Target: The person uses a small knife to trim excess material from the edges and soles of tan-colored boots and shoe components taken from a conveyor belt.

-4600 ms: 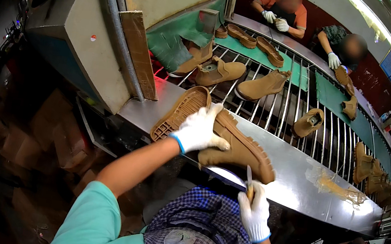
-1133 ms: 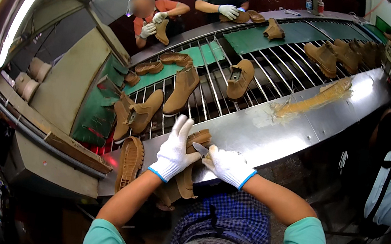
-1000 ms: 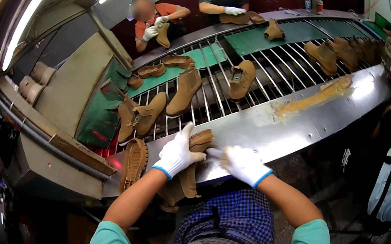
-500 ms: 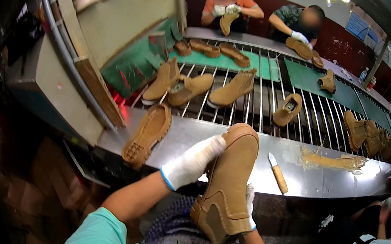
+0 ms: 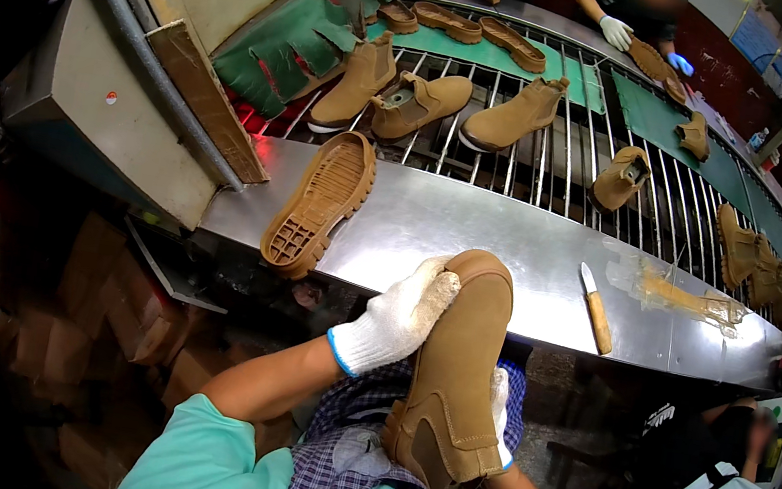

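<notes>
A tan ankle boot (image 5: 462, 356) with elastic side panels is held in front of my body, its toe pointing away from me. My left hand (image 5: 398, 314), in a white knit glove with a blue cuff, grips the boot's toe end from the left, thumb along the sole edge. On the other side my right hand (image 5: 499, 413), also gloved, holds the boot's right side; most of its fingers are hidden behind the boot. Left of my hands, a loose brown sole (image 5: 321, 202) lies on the metal ledge (image 5: 436, 213). A knife (image 5: 595, 311) with a wooden handle rests to the right.
Beyond the ledge, a rack of metal rods (image 5: 514, 162) carries several tan boots (image 5: 513, 116). More soles (image 5: 447, 22) lie on a green sheet. Two people work across the rack, one holding a sole (image 5: 653, 63). Brown tape (image 5: 682, 293) covers part of the ledge at right.
The view has tipped downward, so the bench and rack sit higher in the picture. Both my hands keep their hold on the boot. Across the rack, a co-worker's hands have moved apart around a sole.
</notes>
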### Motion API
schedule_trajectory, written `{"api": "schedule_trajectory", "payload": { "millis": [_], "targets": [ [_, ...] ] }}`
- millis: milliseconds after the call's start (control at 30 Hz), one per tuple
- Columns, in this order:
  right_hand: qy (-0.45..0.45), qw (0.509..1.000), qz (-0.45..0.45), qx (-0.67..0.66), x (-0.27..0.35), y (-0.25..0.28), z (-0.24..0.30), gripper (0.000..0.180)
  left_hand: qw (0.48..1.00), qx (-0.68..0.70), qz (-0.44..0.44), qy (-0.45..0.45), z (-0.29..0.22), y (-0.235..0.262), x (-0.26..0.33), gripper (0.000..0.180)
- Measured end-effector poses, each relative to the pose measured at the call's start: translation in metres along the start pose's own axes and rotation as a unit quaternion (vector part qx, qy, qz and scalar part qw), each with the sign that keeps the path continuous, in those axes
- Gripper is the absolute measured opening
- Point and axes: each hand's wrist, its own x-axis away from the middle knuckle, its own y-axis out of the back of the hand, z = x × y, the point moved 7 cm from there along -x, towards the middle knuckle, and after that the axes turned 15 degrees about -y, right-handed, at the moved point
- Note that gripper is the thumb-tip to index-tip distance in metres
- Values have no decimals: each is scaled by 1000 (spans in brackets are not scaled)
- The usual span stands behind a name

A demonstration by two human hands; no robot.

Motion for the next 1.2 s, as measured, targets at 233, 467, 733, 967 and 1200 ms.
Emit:
{"api": "schedule_trajectory", "payload": {
  "millis": [233, 467, 733, 967, 1200],
  "targets": [
    [-16, 986, 138, -95, 1, -21, 22, 77, 888, 441, -36, 124, 12, -13, 2, 56],
    [-23, 997, -64, 30, 17, -6, 15, 73, 917, 380, -56, 109, 10, -35, 15, 61],
    [-24, 993, -112, -19, 12, -16, 11, 68, 956, 264, 55, 119, 17, -34, 25, 90],
    [-22, 942, 290, -170, -13, -38, 27, 73, 901, 425, 7, 85, -3, -9, -20, 83],
    [10, 998, 2, 63, -19, -9, 13, 74, 947, 310, 25, 80, 12, -7, 0, 71]
  ]
}}
